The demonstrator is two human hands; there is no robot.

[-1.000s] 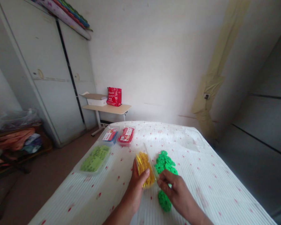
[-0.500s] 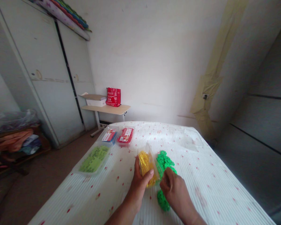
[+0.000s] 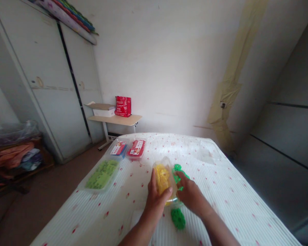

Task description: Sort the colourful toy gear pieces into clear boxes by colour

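Bedroom w/ spotted white bed (image 3: 220, 191), wardrobe (image 3: 56, 102), side table (image 3: 118, 119)

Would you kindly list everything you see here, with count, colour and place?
clear box of yellow pieces: one, yellow, held above bed centre
green pieces: a loose pile, green, beside and under the right hand
green tray: one, light green, bed's left edge
blue box: one, far left of bed
red box: one, beside blue box
bed: one, white, spotted
red bag: one, on side table
left hand: grips yellow box
right hand: at box's right side
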